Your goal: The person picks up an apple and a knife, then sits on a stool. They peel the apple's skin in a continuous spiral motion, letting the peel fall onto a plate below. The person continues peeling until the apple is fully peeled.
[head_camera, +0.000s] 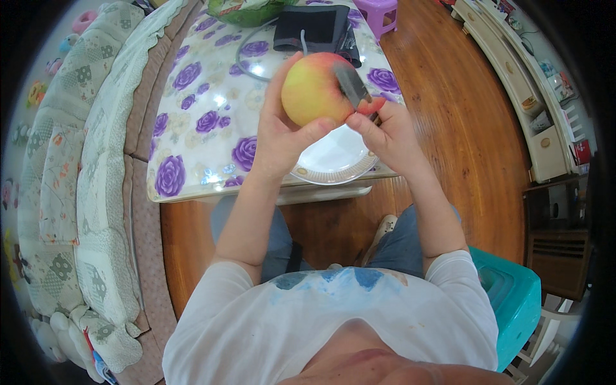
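A large yellow-and-red apple [313,91] is held up over the near edge of the table, with my left hand [284,125] wrapped around its left side and underside. My right hand [390,134] grips a knife [351,84] at the apple's right side; the grey blade lies against the skin there. The knife's handle is mostly hidden by my fingers. A small red piece, which looks like peel, shows between the blade and my right fingers. Below the apple, a white plate [332,154] with a patterned rim sits at the table edge, partly covered by my hands.
The table [192,144] has a purple-rose cover. At its far side lie a dark folded cuff [310,29] with a grey tube and a green bowl [245,12]. A sofa [110,159] runs along the left, a teal stool [515,298] stands right, and cabinets [515,82] line the far right.
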### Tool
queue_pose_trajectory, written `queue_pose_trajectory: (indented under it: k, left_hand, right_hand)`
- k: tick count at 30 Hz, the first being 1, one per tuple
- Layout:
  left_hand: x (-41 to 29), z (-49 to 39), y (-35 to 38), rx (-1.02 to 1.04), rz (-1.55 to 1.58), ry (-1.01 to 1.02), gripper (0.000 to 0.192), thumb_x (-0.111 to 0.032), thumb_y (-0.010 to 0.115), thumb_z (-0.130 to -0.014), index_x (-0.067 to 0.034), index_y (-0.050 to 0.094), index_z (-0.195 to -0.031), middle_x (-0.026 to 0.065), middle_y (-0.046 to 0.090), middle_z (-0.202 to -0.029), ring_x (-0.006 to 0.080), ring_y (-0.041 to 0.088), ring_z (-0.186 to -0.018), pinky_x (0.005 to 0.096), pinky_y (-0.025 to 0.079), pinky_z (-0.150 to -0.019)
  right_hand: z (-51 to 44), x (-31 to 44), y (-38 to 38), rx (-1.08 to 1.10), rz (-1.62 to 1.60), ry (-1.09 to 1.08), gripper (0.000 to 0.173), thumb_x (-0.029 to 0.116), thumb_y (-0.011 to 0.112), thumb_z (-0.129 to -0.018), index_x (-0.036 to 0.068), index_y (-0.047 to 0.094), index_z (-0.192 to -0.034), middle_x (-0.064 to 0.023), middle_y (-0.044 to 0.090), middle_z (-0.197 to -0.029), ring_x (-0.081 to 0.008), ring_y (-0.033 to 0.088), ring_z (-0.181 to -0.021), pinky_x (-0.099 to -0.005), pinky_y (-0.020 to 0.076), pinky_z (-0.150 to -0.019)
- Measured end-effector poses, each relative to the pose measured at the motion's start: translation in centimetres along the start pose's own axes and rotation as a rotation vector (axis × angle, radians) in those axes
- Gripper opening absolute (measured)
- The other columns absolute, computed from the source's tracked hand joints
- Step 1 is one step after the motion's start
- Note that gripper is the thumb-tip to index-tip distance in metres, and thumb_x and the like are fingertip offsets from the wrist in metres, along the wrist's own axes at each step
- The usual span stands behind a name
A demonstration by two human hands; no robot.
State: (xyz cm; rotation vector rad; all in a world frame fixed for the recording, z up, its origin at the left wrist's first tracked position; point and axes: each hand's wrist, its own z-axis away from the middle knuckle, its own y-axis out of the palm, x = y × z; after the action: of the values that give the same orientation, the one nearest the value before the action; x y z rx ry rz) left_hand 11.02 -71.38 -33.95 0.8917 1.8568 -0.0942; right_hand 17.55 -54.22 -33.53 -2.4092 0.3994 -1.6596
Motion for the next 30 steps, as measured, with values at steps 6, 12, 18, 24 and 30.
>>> queue_pose_trajectory:
  k: [6, 12, 18, 24, 30]
  left_hand:
    - [0.5, -0.3, -0.9, -0.026, 0.058, -0.148, 0.088, -0.003, 0.077, -0.066, -0.002, 0.030, -0.140, 0.0115, 0.046, -0.129, 0.0214, 0.048, -0.118, 0.0352, 0.042, -0.099]
    - [0.2, -0.2, -1.3, 0.025, 0.128, -0.173, 0.084, 0.002, 0.076, -0.063, -0.001, 0.035, -0.136, 0.0099, 0.047, -0.127, 0.0207, 0.049, -0.118, 0.0346, 0.042, -0.100]
    - [0.2, -0.2, -1.0, -0.002, 0.078, -0.126, 0.080, 0.003, 0.075, -0.064, -0.002, 0.036, -0.134, 0.0092, 0.048, -0.125, 0.0200, 0.049, -0.117, 0.0345, 0.042, -0.099]
    - [0.4, -0.3, -1.0, -0.037, -0.041, -0.057, 0.085, 0.005, 0.076, -0.064, -0.006, 0.033, -0.137, 0.0100, 0.048, -0.125, 0.0212, 0.049, -0.117, 0.0350, 0.044, -0.097]
    - [0.6, -0.4, -1.2, -0.026, 0.079, -0.028, 0.087, 0.005, 0.078, -0.063, -0.006, 0.032, -0.136, 0.0105, 0.046, -0.128, 0.0223, 0.049, -0.118, 0.0369, 0.045, -0.097]
  right_hand:
    - [-0.8, -1.3, 0.4, -0.010, -0.040, 0.049, 0.030, 0.031, 0.069, -0.084, 0.002, 0.064, -0.091, 0.0021, 0.053, -0.062, -0.0056, 0.044, -0.055, -0.0219, 0.0356, -0.050]
    - [-0.9, -1.9, 1.1, -0.045, -0.017, -0.033, 0.027, 0.029, 0.068, -0.086, 0.003, 0.061, -0.086, 0.0071, 0.045, -0.057, -0.0013, 0.041, -0.052, -0.0189, 0.0309, -0.047]
    - [-0.7, -1.3, 0.8, 0.026, -0.028, 0.081, 0.034, 0.034, 0.068, -0.085, 0.002, 0.067, -0.094, -0.0016, 0.054, -0.063, -0.0079, 0.046, -0.057, -0.0249, 0.0385, -0.052]
    - [-0.3, -0.7, 1.7, 0.080, -0.001, 0.093, 0.036, 0.033, 0.066, -0.086, 0.000, 0.065, -0.101, -0.0006, 0.051, -0.057, -0.0075, 0.045, -0.052, -0.0249, 0.0377, -0.050]
    - [-0.4, -0.9, 1.8, -0.023, 0.038, -0.002, 0.044, 0.036, 0.069, -0.083, -0.001, 0.063, -0.107, -0.0023, 0.050, -0.057, -0.0079, 0.045, -0.052, -0.0246, 0.0380, -0.050]
